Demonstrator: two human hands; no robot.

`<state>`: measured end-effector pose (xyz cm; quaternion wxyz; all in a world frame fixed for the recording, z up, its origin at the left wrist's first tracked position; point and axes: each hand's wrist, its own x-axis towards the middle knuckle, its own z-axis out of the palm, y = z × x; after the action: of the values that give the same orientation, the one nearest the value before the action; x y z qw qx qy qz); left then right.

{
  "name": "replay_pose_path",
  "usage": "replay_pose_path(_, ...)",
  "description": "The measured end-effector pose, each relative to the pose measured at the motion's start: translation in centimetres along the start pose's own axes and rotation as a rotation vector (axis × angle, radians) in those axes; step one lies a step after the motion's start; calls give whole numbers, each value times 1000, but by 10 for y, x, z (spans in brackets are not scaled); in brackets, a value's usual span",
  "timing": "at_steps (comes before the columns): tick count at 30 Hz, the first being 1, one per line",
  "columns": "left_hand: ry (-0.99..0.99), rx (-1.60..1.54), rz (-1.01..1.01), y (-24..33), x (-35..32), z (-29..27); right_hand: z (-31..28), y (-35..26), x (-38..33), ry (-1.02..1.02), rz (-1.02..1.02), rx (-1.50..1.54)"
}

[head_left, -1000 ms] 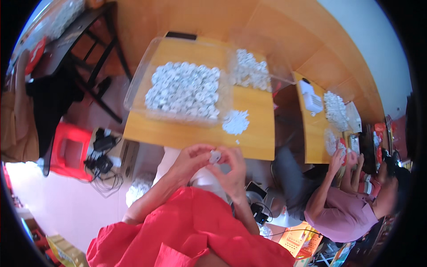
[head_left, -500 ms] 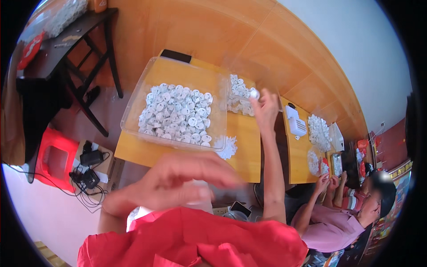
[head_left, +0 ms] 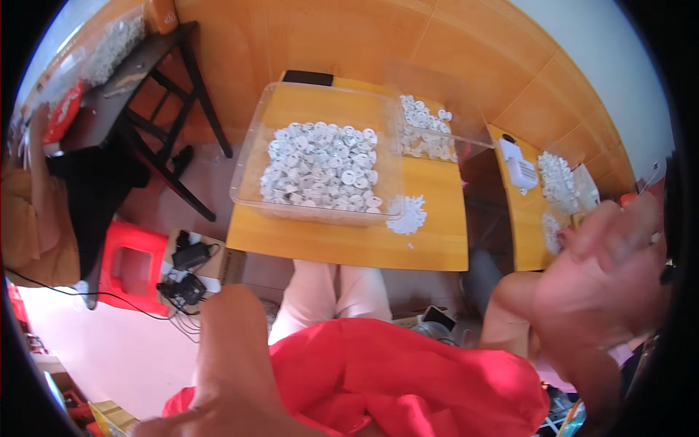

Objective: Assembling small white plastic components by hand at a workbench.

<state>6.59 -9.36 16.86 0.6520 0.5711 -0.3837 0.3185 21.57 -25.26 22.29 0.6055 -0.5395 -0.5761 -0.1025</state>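
My left hand (head_left: 211,411) is raised close to the camera at the lower left; its fingers are hidden, so its grip cannot be judged. At the right edge, my right hand (head_left: 593,280) is lifted high and somewhat blurred, its fingers loosely bent and apart, with nothing visible in them. Both hands are away from the table. On the yellow table (head_left: 349,244), a large clear plastic box (head_left: 251,171) holds many white round plastic pieces (head_left: 320,166). A smaller clear box (head_left: 426,137) behind it to the right holds similar pieces. A pile of small white parts (head_left: 405,214) lies beside the large box.
A black flat object (head_left: 308,78) lies at the table's back edge. To the right stands another table (head_left: 530,240) with a white device (head_left: 518,169) and white pieces. At left are a red stool (head_left: 135,244), black adapters with cables (head_left: 188,273), a dark table (head_left: 116,98) and a seated person (head_left: 44,233).
My right hand has left the small box and swung right and nearer; the white round piece it held is no longer visible. My left hand has moved down and left. The view has shifted.
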Motion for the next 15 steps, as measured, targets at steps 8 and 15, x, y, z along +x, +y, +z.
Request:
replay_pose_path(8,-32,40,154,40,0,43,-42,-37,-47,108,51,-10)
replay_pose_path(15,-42,44,403,60,-12,61,-66,-41,-54,159,-101,10)
